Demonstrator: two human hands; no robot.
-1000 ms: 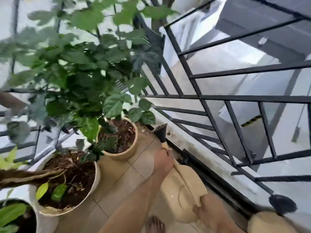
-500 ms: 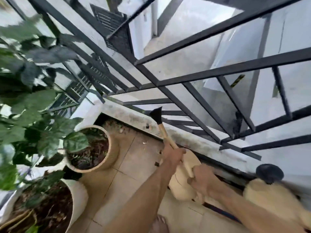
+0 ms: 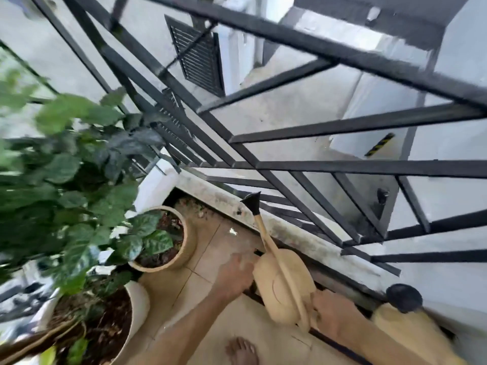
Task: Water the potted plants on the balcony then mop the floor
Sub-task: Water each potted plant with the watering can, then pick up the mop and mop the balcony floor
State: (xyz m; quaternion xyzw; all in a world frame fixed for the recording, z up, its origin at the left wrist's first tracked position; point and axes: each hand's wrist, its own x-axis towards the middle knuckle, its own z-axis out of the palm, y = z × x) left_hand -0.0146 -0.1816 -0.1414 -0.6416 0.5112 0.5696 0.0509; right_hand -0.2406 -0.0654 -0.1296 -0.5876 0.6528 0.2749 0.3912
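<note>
Black metal railing (image 3: pixel 311 164) spans the upper field, its bars crossing at angles above a stained concrete ledge (image 3: pixel 297 233). Leafy green plants (image 3: pixel 66 175) fill the left, blurred, rooted in a white pot (image 3: pixel 138 309) of dark soil. A smaller beige pot (image 3: pixel 188 246) stands just beyond it on the tan tiled floor (image 3: pixel 208 248). Between my arms sits the beige watering can (image 3: pixel 283 283): rounded body, long thin spout rising to a black rose head near the ledge. My right hand (image 3: pixel 333 314) grips its rear end. My left hand (image 3: pixel 235 277) lies just beside the body, fingers curled; I cannot tell whether it holds anything. My bare foot (image 3: pixel 241 350) shows below.
</note>
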